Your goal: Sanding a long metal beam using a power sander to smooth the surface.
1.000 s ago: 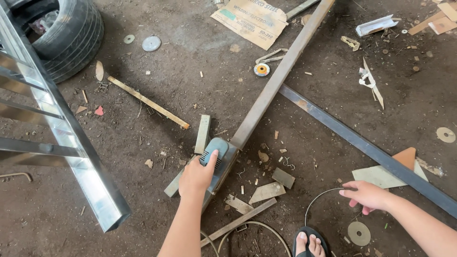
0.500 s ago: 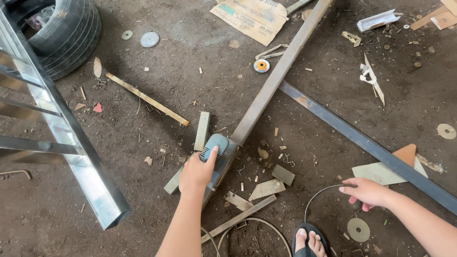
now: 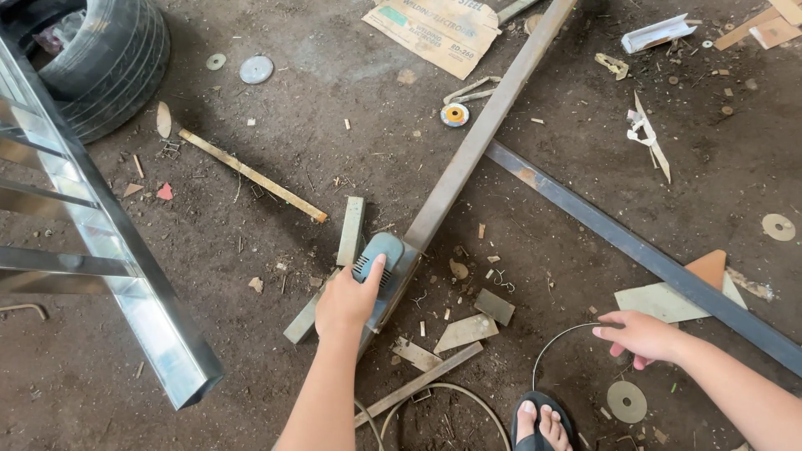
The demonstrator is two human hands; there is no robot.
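Dirt workshop floor, scraps everywhere. Our left hand (image 3: 347, 302) grips the grinder (image 3: 380, 271) against the uncut steel tube (image 3: 484, 134); at 4 o'clock our right hand (image 3: 639, 336) hovers loosely open above the cord (image 3: 560, 336).

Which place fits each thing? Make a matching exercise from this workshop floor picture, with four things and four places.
Things:
1. tyre
2. grey power tool
3. cardboard sheet
4. sandalled foot

Places:
A. bottom edge, beside the cable
B. top left corner
C. under the left hand, against the long steel bar
D. top middle

Pairs: 1-B, 2-C, 3-D, 4-A
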